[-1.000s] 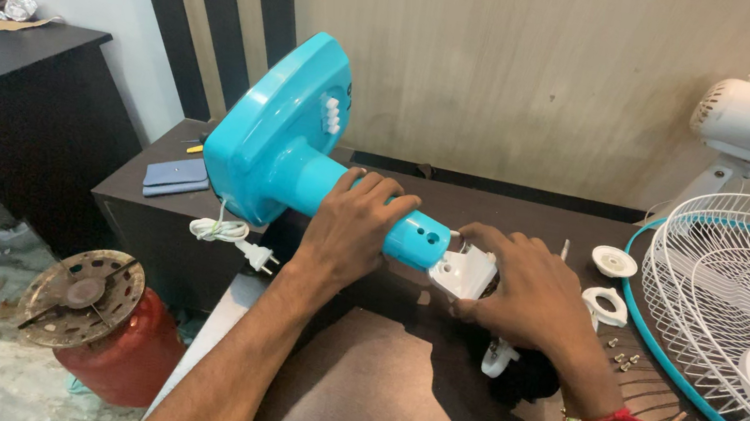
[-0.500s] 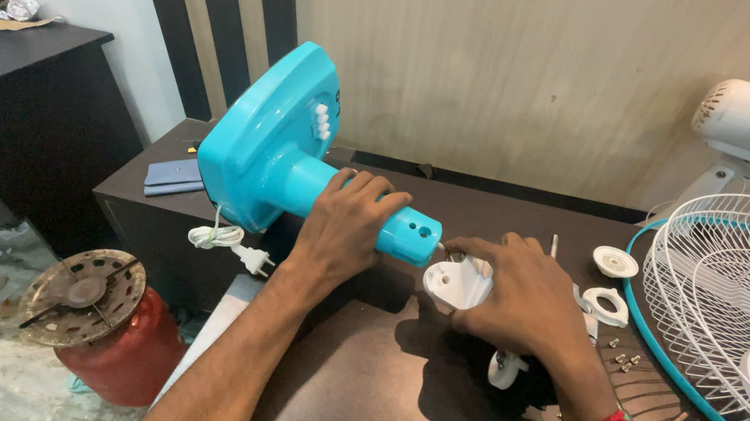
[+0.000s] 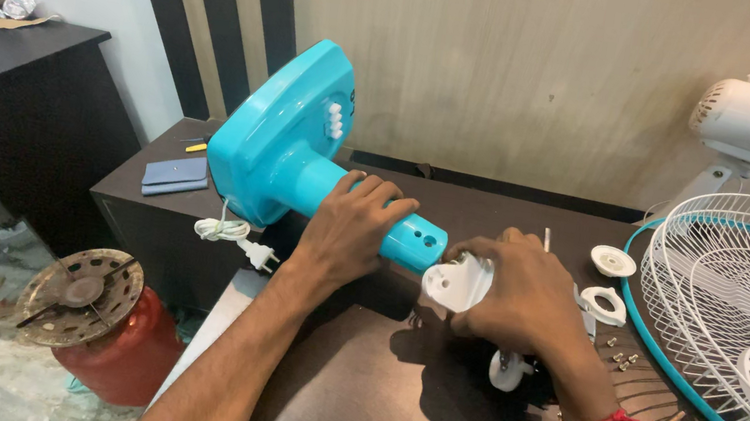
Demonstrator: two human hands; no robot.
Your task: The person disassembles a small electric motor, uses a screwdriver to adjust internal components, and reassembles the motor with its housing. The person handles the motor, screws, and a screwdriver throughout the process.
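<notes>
Gripping the turquoise fan stand (image 3: 303,166) around its neck with my left hand (image 3: 355,227), I hold it tilted on the dark table (image 3: 367,405). My right hand (image 3: 524,295) wraps the white bracket (image 3: 458,281) beside the neck's end. Both look like rigid, light, smooth plastic; the neck seems the safest hold.

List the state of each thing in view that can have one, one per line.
Left hand: gripping the turquoise fan stand, which is tipped on its side.
Right hand: closed around a white bracket near the stand's end.
Power cord: bundled, unplugged.
Fan grille: detached, lying flat.
</notes>
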